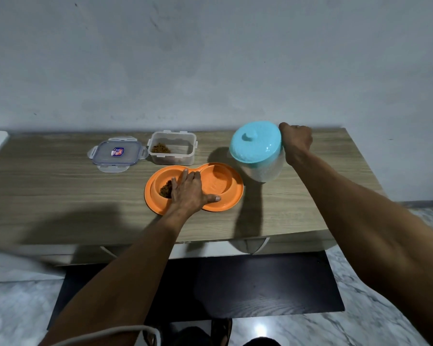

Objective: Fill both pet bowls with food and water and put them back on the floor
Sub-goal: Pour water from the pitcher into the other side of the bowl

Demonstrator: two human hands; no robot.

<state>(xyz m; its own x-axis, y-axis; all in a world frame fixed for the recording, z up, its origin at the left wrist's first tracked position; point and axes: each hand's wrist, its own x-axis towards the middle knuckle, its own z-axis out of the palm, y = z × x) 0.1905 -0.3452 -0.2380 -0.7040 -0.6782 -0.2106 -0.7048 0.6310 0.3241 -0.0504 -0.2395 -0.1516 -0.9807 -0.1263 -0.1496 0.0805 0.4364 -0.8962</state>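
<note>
An orange double pet bowl [225,204] lies on the wooden table [60,186]. Its left well holds brown kibble [166,189]; its right well looks dry. My left hand [189,191] rests flat across the middle of the bowl, fingers spread, thumb on the front rim. A clear water jug with a turquoise lid [255,143] is tilted toward the bowl's right well. My right hand [296,141] grips the jug from its right side; the handle is hidden behind my hand.
A clear food container [183,156] with some kibble stands behind the bowl, and its lid [115,153] lies to its left. The wall runs close behind the table. Below the front edge are a dark mat [260,290] and marble floor.
</note>
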